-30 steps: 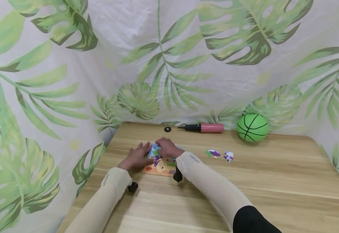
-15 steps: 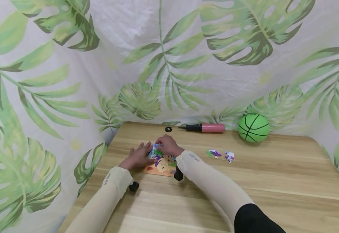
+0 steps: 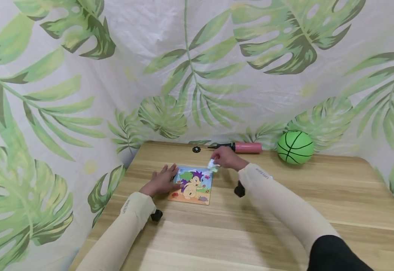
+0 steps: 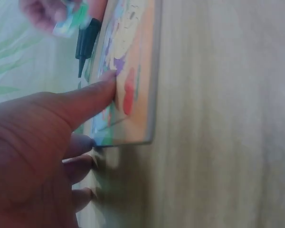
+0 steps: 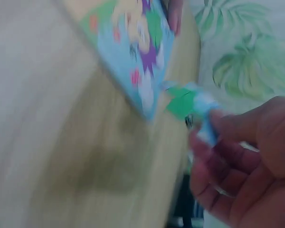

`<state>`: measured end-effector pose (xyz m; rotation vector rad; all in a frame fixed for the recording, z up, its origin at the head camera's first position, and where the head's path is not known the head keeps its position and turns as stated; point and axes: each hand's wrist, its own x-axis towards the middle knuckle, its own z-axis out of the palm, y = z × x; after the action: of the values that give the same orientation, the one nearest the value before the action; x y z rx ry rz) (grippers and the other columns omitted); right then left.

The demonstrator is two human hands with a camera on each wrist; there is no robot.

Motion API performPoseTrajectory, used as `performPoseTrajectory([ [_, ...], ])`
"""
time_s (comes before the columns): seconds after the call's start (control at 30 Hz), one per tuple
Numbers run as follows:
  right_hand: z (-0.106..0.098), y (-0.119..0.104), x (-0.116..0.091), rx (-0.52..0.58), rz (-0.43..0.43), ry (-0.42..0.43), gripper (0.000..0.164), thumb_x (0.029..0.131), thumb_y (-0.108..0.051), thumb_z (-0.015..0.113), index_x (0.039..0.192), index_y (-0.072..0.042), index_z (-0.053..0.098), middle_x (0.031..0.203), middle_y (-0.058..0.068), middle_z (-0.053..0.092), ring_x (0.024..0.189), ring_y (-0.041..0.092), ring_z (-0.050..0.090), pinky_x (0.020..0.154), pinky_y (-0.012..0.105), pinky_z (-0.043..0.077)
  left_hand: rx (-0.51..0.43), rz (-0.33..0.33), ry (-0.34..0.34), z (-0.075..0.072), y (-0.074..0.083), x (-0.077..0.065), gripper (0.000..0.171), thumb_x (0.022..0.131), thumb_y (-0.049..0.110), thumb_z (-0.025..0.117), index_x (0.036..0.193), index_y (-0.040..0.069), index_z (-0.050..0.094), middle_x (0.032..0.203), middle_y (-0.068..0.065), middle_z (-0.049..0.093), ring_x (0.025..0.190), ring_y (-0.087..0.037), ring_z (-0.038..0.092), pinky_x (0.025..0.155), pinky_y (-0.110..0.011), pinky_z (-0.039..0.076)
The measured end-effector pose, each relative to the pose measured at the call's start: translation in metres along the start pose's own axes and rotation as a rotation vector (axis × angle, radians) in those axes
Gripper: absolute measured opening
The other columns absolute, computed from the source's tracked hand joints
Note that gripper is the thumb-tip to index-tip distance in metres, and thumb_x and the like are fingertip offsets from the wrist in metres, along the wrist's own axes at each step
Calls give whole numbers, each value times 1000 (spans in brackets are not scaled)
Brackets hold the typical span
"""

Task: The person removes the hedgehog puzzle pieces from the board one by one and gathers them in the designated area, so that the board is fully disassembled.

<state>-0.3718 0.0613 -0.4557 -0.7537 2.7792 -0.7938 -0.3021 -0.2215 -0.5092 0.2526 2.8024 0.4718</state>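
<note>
My right hand point(image 3: 228, 158) pinches a puzzle piece point(image 5: 192, 102) between thumb and fingertips, just off the board's far right corner. The piece is pale blue and white with a green patch. Flat on the table lies the jigsaw puzzle board point(image 3: 197, 194), printed with a purple-haired cartoon figure, a blue top and an orange lower band. My left hand point(image 3: 161, 181) rests at its left edge. In the left wrist view the thumb point(image 4: 92, 95) lies straight on the board's face, the other fingers along its side.
A hand pump point(image 3: 247, 148) with a pink barrel and black nozzle lies at the table's back edge. Left of it is a small black disc point(image 3: 196, 149). A green ball point(image 3: 295, 147) with black lines sits farther right. A patterned leaf cloth point(image 3: 197, 75) hangs behind.
My right hand has lifted away from the board's upper part and moved right, with the puzzle piece in its fingers. Its arm now covers the loose pieces at right. The left hand stays put.
</note>
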Motion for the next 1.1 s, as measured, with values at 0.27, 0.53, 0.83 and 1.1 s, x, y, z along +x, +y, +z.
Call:
performPoseTrajectory([
  [0.27,-20,36,-18,-71,86,-135,13,90,-1,69,100,-5,77,92,9,74,71,11,62,63,21,50,-5,-14,-7,1,0,-2,87,92,50,66,159,9,26,170,-10,12,157,-42,3,116,-78,1],
  [0.53,-17,51,-20,-63,146,-205,17,91,-2,69,106,-7,76,96,8,73,73,12,60,61,21,51,-2,5,6,3,-2,0,88,93,52,65,159,10,26,170,-9,12,157,-42,4,115,-79,2],
  [0.83,-15,56,-22,-111,160,-205,21,89,-4,70,109,-7,76,103,10,74,86,15,63,72,26,55,-1,20,4,7,-3,1,88,93,54,63,159,9,25,170,-10,10,156,-43,3,115,-79,0],
  [1.1,-15,41,-33,-135,183,-122,29,90,-13,71,117,-3,71,116,14,72,102,23,67,92,40,57,-18,16,0,-1,-1,2,87,92,51,67,158,9,28,170,-11,15,156,-43,6,115,-79,5],
])
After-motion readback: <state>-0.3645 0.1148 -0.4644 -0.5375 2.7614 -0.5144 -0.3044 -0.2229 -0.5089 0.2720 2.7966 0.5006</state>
